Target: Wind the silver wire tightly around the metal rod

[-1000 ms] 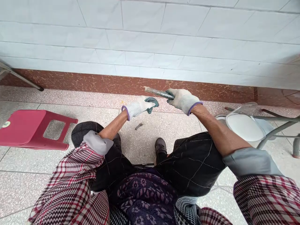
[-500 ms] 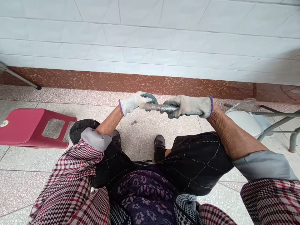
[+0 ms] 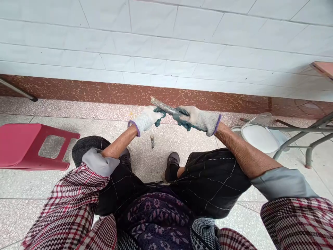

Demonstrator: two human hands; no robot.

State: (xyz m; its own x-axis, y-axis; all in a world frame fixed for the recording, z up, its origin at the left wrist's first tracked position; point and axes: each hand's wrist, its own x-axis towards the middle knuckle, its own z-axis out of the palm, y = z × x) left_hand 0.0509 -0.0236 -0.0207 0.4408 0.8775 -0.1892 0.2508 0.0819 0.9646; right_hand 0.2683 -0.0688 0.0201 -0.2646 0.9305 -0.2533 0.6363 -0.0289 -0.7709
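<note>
Both my hands wear white knit gloves with green palms. My right hand [image 3: 197,119] is closed around a grey threaded metal rod [image 3: 163,107], whose free end points up and to the left. My left hand [image 3: 147,118] touches the rod from below near its middle, fingers curled around it. A short threaded metal piece [image 3: 152,141] lies on the speckled floor just below my hands, between my feet. I sit with my knees apart, in dark trousers and a checked coat.
A red plastic stool [image 3: 31,147] lies tipped on the floor at the left. A white bucket [image 3: 260,139] stands at the right beside grey metal chair legs [image 3: 299,140]. A white tiled wall with a brown skirting band [image 3: 78,90] runs close ahead.
A second ago only my right hand held the rod. My left hand then came up and gripped it. The rod now tilts up to the left, and the view has shifted slightly.
</note>
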